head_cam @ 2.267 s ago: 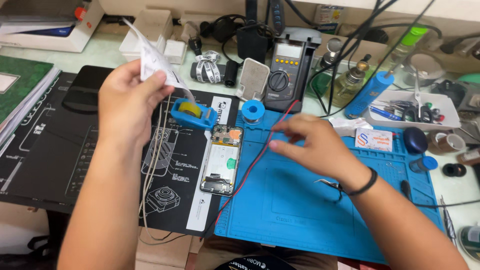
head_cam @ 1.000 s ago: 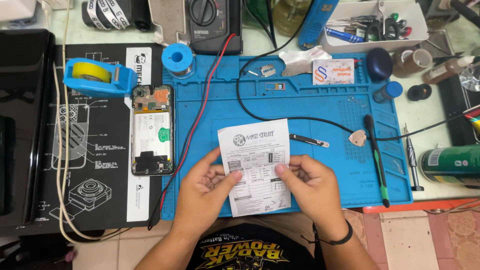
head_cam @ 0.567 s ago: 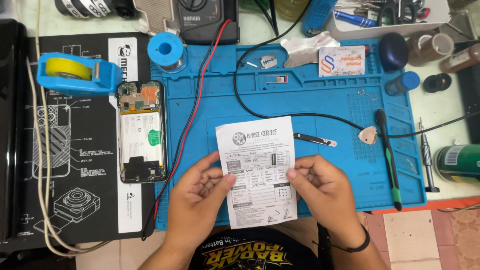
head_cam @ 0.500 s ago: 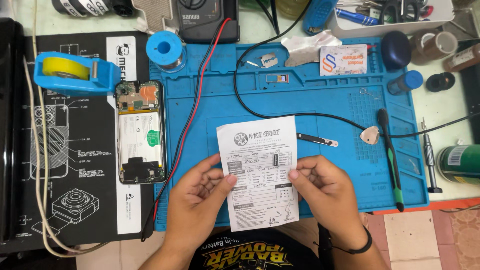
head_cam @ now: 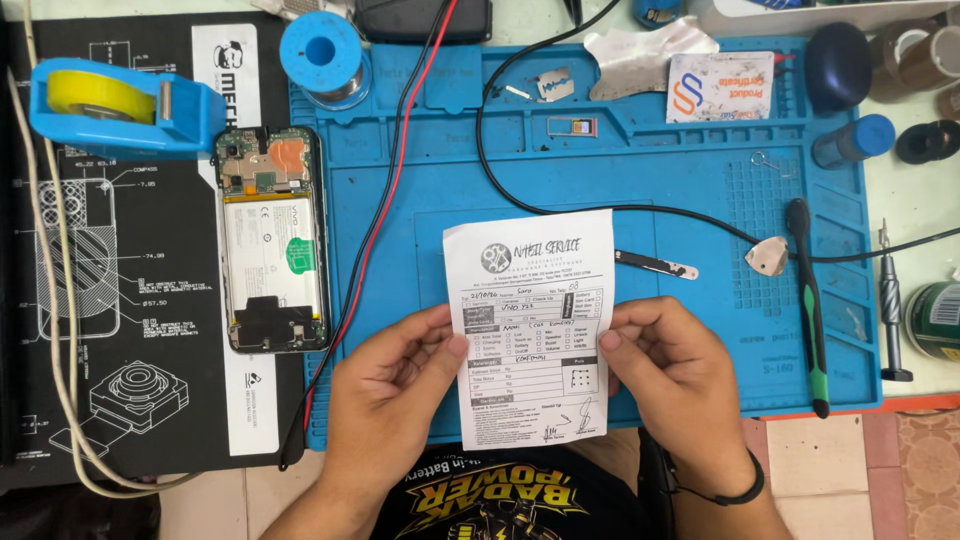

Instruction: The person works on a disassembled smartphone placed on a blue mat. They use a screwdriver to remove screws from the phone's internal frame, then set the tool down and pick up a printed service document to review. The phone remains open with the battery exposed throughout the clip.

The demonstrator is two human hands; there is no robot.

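A white printed paper slip (head_cam: 530, 300) is held upright over the near edge of the blue work mat (head_cam: 620, 180). My left hand (head_cam: 385, 385) pinches its left edge and my right hand (head_cam: 675, 375) pinches its right edge, thumbs on the front. To the left lies an opened phone (head_cam: 272, 240) with its back off, its battery and boards showing, on a black printed mat (head_cam: 120, 300).
A blue tape dispenser (head_cam: 120, 105) with yellow tape sits at far left, a blue solder spool (head_cam: 322, 52) beside it. Red and black leads (head_cam: 370, 230) cross the mat. Tweezers (head_cam: 655, 265), a guitar-pick opener (head_cam: 768, 256), a green-handled tool (head_cam: 812, 310) and a screwdriver (head_cam: 890, 310) lie right.
Earlier my left hand lifted the slip near the tape dispenser at the back. Both hands now hold it flat in front of me; the view has drawn closer over the last second.
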